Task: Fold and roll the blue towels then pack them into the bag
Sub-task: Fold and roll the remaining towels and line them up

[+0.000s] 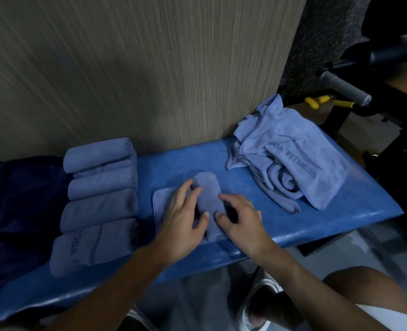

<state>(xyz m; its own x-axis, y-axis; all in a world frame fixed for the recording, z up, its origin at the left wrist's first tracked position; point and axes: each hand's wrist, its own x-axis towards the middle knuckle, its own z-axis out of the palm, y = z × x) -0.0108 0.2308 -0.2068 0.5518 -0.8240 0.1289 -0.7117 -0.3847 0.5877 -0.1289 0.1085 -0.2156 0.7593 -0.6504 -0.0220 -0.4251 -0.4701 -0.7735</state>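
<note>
A partly rolled blue towel (208, 201) lies in the middle of the blue padded bench (293, 225), its flat unrolled end sticking out to the left. My left hand (183, 218) curls over the roll from the left, thumb against its near side. My right hand (239, 218) grips the roll from the right with bent fingers. Several rolled blue towels (99, 192) lie in a row on the bench's left part. A heap of loose blue towels (290, 154) printed with "FITNESS" sits at the right end. A dark blue bag (18, 211) lies at the far left.
A wood-grain wall panel (138, 68) rises directly behind the bench. Black gym equipment with a grey handle (345, 88) and a yellow-tipped pin (317, 101) stands at the right. My knees and shoes show below the bench's front edge.
</note>
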